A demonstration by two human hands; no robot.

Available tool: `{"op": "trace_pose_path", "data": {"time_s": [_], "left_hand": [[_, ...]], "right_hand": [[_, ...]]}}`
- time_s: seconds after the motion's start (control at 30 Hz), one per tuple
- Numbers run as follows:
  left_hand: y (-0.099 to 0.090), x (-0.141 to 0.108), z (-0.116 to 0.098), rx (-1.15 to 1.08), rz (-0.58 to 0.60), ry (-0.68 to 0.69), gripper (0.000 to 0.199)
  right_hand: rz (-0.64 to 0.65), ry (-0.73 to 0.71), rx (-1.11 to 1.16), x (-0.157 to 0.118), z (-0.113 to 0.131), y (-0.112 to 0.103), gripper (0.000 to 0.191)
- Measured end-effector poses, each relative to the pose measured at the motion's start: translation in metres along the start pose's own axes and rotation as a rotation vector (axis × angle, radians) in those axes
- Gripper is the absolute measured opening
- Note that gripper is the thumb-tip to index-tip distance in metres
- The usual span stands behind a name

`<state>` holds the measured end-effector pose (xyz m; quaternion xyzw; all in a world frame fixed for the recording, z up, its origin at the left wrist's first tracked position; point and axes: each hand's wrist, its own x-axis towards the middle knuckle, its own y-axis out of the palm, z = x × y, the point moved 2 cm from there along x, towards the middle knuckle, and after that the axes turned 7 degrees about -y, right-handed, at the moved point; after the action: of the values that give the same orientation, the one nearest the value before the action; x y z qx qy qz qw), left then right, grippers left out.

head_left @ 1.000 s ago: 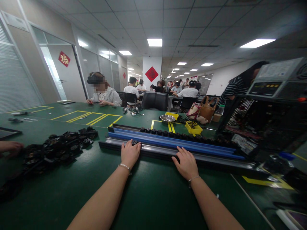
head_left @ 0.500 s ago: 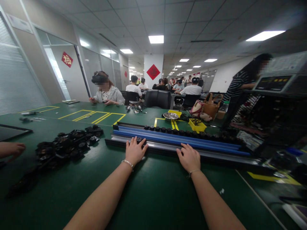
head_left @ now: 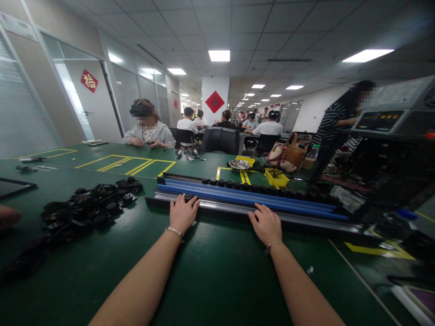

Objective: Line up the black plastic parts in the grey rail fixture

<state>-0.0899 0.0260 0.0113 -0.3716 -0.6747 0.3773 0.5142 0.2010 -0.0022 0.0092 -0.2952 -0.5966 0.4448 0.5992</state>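
Note:
My left hand [head_left: 182, 213] is at the left part of the near silver-and-black rail [head_left: 220, 206], with its fingers closed round a small black part [head_left: 190, 197] that sits on the rail. The part is mostly hidden by the fingers. Further right, my right hand [head_left: 267, 225] rests on the same rail, fingers stretched out and holding nothing. Just behind lies a blue rail [head_left: 244, 197]. Beyond it runs a row of small black parts [head_left: 234, 184].
A heap of black parts [head_left: 84, 208] lies on the green table [head_left: 217, 276] at left, near a co-worker's hand [head_left: 8, 217]. Behind the rails stand a metal bowl [head_left: 239, 165] and a yellow tray [head_left: 277, 178]. Dark equipment [head_left: 374, 163] rises at right. A seated person [head_left: 151, 131] faces me.
My left hand has shifted slightly left along the rail with the black part. My right hand stays in place. The co-worker's hand has drawn back toward the left edge, and the view has shifted slightly.

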Motion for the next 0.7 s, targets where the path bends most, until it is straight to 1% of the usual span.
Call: {"op": "trace_pose_path", "data": {"time_s": [0.27,0.47,0.7], "left_hand": [[0.001,0.006,0.013,-0.001,0.009,-0.064,0.051],[0.001,0.008,0.019,-0.010,0.028,-0.075,0.050],[-0.003,0.014,0.033,-0.040,0.081,-0.181,0.049]], "right_hand": [[0.001,-0.006,0.008,0.000,-0.002,0.001,0.043],[0.007,-0.018,0.008,0.000,-0.003,0.002,0.042],[0.005,-0.018,0.009,-0.001,-0.004,0.002,0.042]]}}
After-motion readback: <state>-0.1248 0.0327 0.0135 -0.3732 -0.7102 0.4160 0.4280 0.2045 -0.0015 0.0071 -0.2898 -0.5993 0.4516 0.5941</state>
